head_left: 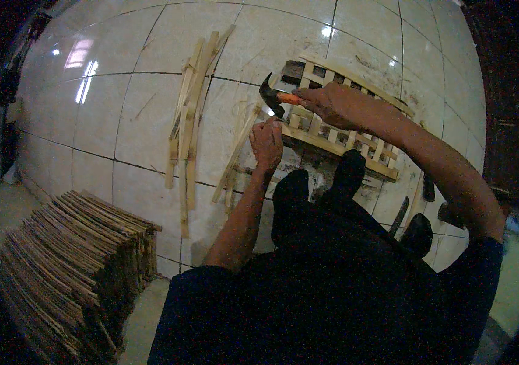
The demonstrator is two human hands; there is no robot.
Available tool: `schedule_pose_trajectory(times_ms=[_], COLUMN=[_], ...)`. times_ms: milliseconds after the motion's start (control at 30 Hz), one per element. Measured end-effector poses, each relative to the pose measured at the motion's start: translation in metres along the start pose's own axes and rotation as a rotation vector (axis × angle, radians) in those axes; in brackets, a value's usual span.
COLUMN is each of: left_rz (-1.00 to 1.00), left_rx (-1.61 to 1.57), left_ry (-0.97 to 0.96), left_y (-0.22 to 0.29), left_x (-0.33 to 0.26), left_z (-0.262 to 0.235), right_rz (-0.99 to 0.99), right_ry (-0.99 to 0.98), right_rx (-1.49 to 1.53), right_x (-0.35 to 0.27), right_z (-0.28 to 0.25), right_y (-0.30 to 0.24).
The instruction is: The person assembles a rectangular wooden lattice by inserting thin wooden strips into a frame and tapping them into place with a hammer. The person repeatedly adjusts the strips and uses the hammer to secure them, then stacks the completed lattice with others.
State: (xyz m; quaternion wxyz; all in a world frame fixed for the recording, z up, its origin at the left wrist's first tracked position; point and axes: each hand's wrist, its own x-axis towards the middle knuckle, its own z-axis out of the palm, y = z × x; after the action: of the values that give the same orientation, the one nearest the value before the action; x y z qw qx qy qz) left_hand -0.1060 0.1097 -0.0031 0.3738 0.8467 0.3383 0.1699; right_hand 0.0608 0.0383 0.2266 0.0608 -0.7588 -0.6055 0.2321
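Note:
My right hand (326,103) grips an orange-handled claw hammer (273,96), its dark head raised just above the near left corner of a wooden slat lattice (338,131) lying on the white tiled floor (119,115). My left hand (266,143) is pinched at that same corner of the lattice, fingers closed on something too small to make out. Both forearms reach in from below over my dark-clothed knees.
Loose bamboo slats (189,115) lie in a long bundle left of the lattice, with a few more (235,158) beside my left hand. A large stack of cut slats (70,267) sits at lower left. A dark tool (398,216) lies on the floor at right.

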Motion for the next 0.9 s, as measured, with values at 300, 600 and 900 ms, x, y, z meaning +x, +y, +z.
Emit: schedule_pose_trajectory(times_ms=[300,600,900], left_rz=[0.047,0.007,-0.022], left_rx=[0.206,0.196,0.102], left_ry=[0.100,-0.010,-0.034], left_y=[-0.017,-0.008,-0.014], left_x=[-0.003,-0.001,-0.002], left_z=[0.022,0.011,0.013], right_rz=[-0.019,-0.071,-0.017], right_ry=[-0.197,-0.177,-0.065], right_rx=[-0.002,-0.111,-0.040], right_x=[0.024,0.017,0.000], right_z=[-0.001,-0.006,-0.002], right_y=[-0.002,-0.004,-0.004])
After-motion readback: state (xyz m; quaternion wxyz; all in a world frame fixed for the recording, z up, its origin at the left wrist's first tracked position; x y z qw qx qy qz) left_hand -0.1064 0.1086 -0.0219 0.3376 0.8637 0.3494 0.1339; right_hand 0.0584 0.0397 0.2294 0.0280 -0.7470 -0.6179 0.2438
